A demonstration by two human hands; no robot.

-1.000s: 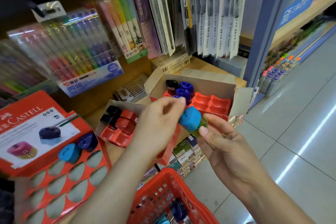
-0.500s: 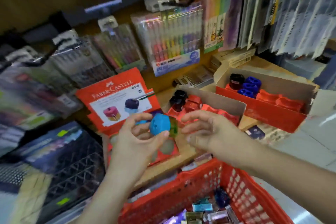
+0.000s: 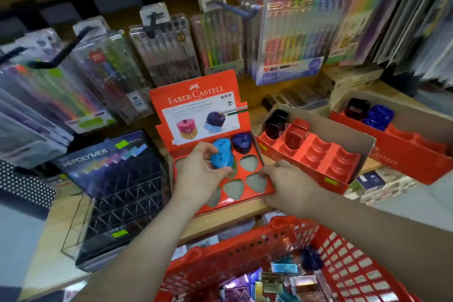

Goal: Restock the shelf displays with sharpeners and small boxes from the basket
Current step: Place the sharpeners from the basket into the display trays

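Observation:
My left hand [image 3: 197, 175] pinches a light blue sharpener [image 3: 221, 159] just above the middle slots of the red Faber-Castell display tray [image 3: 247, 195] on the wooden shelf. A dark blue sharpener [image 3: 242, 142] sits in the tray's back row; most other slots show bare. My right hand [image 3: 288, 187] holds the tray's right front edge, thumb on top. The red basket [image 3: 235, 256] hangs below the shelf at the bottom of the view, with small shiny boxes [image 3: 272, 279] and a dark blue sharpener [image 3: 310, 260] inside.
To the right stand two more red trays: one [image 3: 326, 164] with black and red sharpeners, another [image 3: 404, 154] with blue ones. A black lead display [image 3: 117, 193] stands at the left. Hanging pen packs [image 3: 289, 39] fill the back wall above the shelf.
The view swung left. The sharpener passed from both hands into my left hand alone and came down over the Faber-Castell tray. My right hand moved to the tray's edge.

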